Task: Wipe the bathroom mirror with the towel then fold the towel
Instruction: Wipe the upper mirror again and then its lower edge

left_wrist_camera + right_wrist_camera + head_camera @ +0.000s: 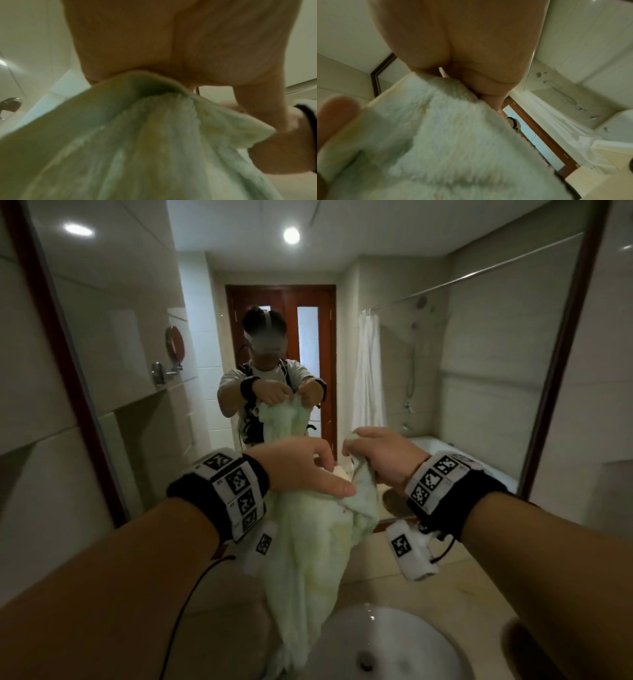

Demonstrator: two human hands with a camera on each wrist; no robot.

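Towel (pixel 308 549) in both hands

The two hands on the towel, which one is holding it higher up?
The right hand, which pinches a towel corner raised above its knuckles; the left hand grips the cloth lower, thumb pointing toward the right.

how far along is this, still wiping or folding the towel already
Wiping looks over: neither hand is on the mirror; whether the glass is clean cannot be told. In hand: the left hand and right hand hold the towel up by its top edge, close together, over the sink. Left: the folding. The towel hangs loose and bunched, with no neat fold showing.
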